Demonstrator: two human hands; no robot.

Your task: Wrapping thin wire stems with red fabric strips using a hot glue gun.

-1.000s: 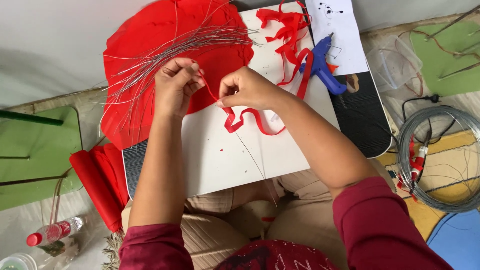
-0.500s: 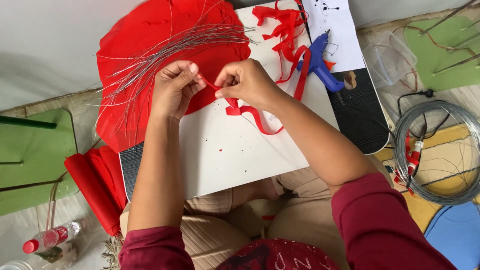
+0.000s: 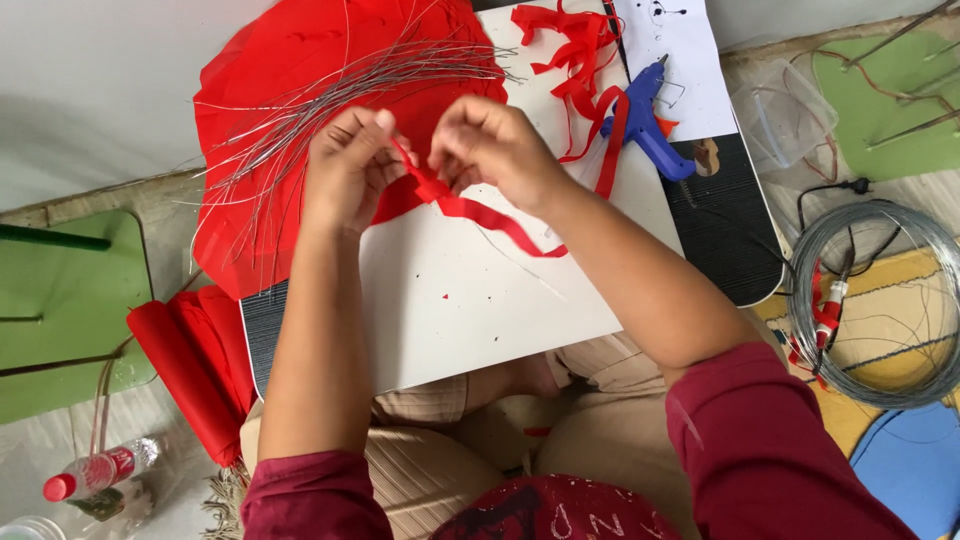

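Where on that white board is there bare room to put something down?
The white board is bare below the red strip, between the two forearms. Its top edge is crowded: red paper scraps, blue glue gun, thin wires over the red sheet.

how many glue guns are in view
1. The blue glue gun lies on the white sheet, beyond the right hand, among loose red strips. Others may be hidden under the clutter.

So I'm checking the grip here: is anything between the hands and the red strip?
Nothing visible. The left hand and right hand both pinch the red strip directly at its upper end, above the white board. The wires lie behind the hands, and the glue gun sits off to the right.
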